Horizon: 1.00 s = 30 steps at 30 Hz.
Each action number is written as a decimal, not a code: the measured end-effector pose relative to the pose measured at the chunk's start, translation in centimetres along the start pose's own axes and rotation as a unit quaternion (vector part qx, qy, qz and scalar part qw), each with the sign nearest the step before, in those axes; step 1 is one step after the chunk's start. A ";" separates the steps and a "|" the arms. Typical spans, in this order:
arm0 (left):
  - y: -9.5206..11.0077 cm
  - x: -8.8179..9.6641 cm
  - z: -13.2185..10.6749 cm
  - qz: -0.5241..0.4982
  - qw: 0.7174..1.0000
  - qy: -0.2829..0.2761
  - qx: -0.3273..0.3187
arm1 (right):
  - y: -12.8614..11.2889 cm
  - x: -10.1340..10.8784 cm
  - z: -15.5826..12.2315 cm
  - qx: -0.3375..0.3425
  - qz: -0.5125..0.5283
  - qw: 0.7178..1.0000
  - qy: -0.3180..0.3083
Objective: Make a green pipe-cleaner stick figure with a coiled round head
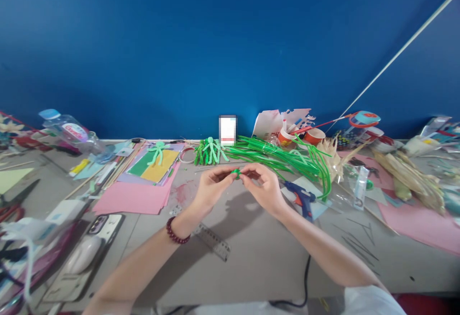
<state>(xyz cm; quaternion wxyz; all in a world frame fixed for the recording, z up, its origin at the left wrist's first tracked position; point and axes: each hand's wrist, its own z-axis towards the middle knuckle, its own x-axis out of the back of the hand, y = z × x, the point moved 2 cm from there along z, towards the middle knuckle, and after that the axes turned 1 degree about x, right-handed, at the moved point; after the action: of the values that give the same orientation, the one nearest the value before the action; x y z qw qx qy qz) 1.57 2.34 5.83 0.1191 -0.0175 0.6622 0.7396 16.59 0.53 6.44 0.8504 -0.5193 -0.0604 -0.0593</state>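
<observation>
Above the middle of the table, my left hand and my right hand meet at the fingertips. Between them is a small bright-green piece, pinched from both sides; it looks bent or coiled, but its exact kind is too small to tell. Both hands are closed, thumbs against forefingers. Just beyond them stand light-green fuzzy figures with several thin legs, beside darker green ones. A long bundle of green stems lies behind my right hand.
A blue glue gun lies right of my right hand. A clear ruler lies below the left wrist. Pink paper and coloured sheets are at left, near a phone and scissors. Paper cups stand at the back.
</observation>
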 end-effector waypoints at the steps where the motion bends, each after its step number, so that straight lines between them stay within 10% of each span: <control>1: 0.0 0.0 0.0 0.007 1.000 -0.001 -0.014 | 0.1 0.0 0.0 -0.029 0.030 0.999 -0.003; 20: 0.5 -0.6 -1.1 0.120 0.974 -0.025 -0.192 | -0.5 0.9 0.8 -0.172 0.161 0.966 -0.105; 30: 0.9 -0.7 -1.4 0.209 0.945 -0.079 -0.241 | -1.0 2.7 1.0 -0.169 0.010 0.971 -0.170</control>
<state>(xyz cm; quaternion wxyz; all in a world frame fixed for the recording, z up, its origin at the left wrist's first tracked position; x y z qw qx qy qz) 1.88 0.81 6.69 0.0056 0.1515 0.4418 0.8842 19.02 0.87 8.19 0.7279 -0.6586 -0.1885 0.0289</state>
